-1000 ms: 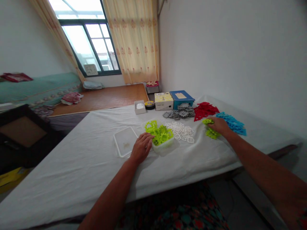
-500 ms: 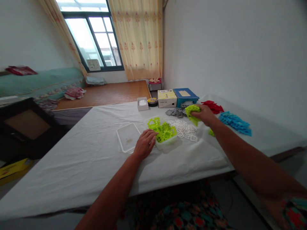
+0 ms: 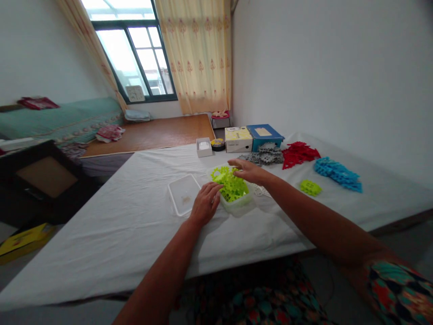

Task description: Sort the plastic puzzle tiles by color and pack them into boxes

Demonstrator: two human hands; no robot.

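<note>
A clear plastic container [image 3: 238,206] full of lime-green plastic building pieces [image 3: 233,186] stands in front of me. My left hand [image 3: 206,201] grips its left rim, fingertips over the edge and thumb outside. Above the far right side of the container, my right hand [image 3: 248,171] is open with its fingers stretched out. No piece shows in it. White plastic pieces [image 3: 262,191] lie right of the container, partly hidden under my right forearm. To the left rests a clear lid [image 3: 184,195]. A small green clump [image 3: 310,188] lies farther right.
Piles of grey pieces [image 3: 267,154], red pieces [image 3: 299,154] and blue pieces [image 3: 338,174] lie on the white-covered table [image 3: 128,234]. Behind stand a small white box [image 3: 204,148], a round black tin [image 3: 218,145], a yellow box [image 3: 238,140] and a blue box [image 3: 265,135].
My right hand has moved left from above the grey pile to the container and let go of its bunch of green pieces. My left hand has stayed at the rim.
</note>
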